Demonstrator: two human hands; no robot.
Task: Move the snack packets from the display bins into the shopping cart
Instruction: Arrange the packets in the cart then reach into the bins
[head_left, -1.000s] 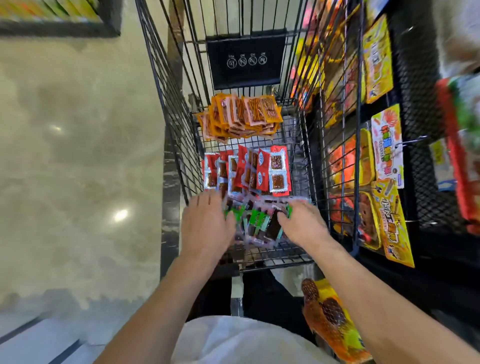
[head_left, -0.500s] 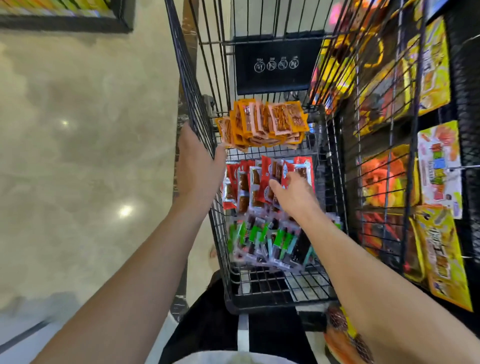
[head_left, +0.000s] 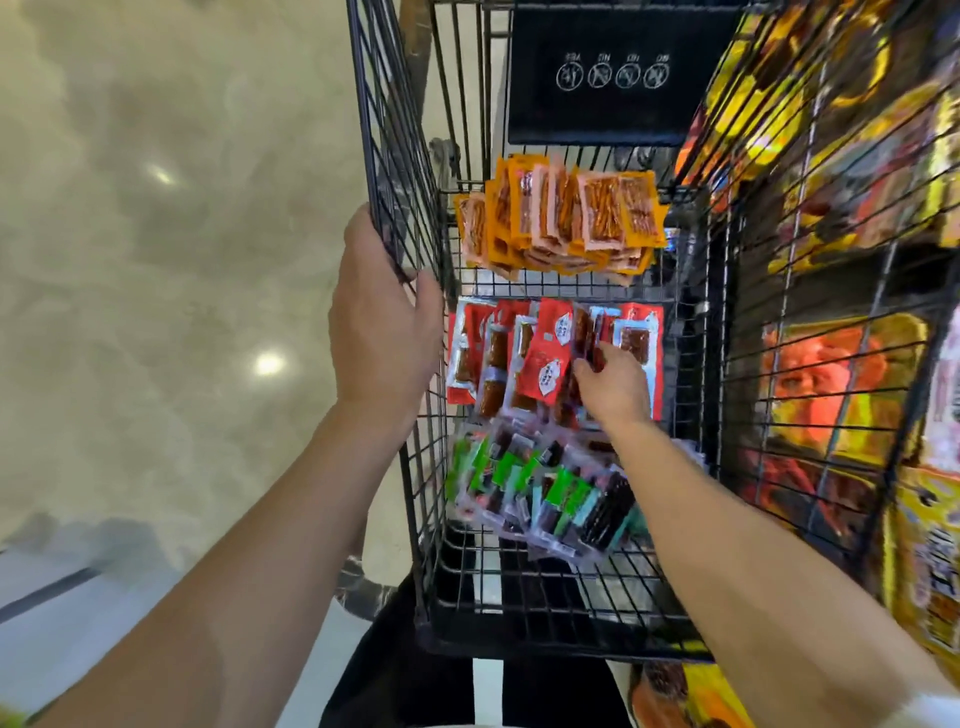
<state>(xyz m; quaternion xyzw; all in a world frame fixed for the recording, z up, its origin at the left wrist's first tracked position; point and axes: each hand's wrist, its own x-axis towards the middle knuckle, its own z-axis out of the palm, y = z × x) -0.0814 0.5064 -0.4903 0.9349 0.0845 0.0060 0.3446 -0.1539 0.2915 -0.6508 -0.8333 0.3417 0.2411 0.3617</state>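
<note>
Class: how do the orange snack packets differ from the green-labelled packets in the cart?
The orange snack packets lie at the black wire cart's far end; the green-labelled clear packets at its near end. Orange ones show reddish sticks; green ones dark contents. Both overlap in rows.

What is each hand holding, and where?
Left hand grips the cart by its left wall's top rim. Right hand is among the red packets; a grip cannot be told.

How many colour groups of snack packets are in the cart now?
3: orange packets at the cart's far end, red packets in the middle at the right hand, green packets nearest. Piles overlap, so others may be hidden.
</note>
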